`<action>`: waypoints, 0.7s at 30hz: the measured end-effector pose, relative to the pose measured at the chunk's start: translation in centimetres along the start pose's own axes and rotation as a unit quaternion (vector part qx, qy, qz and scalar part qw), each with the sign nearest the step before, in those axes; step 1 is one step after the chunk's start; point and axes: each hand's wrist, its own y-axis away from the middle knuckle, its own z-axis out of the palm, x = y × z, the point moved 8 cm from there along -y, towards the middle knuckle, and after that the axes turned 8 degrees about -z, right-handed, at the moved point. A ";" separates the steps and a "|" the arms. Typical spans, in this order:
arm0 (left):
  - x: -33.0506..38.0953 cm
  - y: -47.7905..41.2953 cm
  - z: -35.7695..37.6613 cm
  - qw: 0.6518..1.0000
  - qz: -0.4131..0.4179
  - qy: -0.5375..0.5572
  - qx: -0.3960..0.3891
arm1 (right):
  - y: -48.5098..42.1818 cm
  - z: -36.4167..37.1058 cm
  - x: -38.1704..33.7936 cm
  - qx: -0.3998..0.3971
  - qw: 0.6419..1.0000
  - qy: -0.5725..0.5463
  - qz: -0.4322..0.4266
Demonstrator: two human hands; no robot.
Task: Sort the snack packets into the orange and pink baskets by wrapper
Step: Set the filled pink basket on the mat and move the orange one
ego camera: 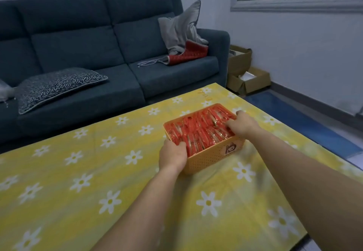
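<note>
The orange basket point(212, 158) is sitting on the counter point(94, 174), which is wearing a yellow daisy-print cloth, right of centre. Red snack packets point(198, 131) are filling it to the rim, standing on edge. The left hand point(172, 155) is gripping its near-left corner. The right hand point(242, 126) is gripping the right rim, fingers curling inside. A dark sofa point(78, 44) is standing behind.

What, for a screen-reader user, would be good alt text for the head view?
Two bare hands grip an orange perforated plastic basket packed with red snack packets: the left hand at its near corner, the right hand on its right rim. It sits on a yellow daisy-print tablecloth, with a dark blue sofa behind.
</note>
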 end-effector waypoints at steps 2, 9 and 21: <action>-0.2 -0.1 -0.3 1.000 0.004 0.024 0.015 | -0.3 0.1 -0.2 -0.003 0.999 -0.032 -0.004; -1.0 2.0 -4.2 0.997 -0.010 0.078 0.028 | 3.2 -0.5 -2.5 -0.010 0.996 -0.086 -0.021; -5.0 9.9 -22.6 0.989 0.007 0.098 0.107 | 17.5 0.8 -14.7 -0.076 0.988 -0.100 -0.088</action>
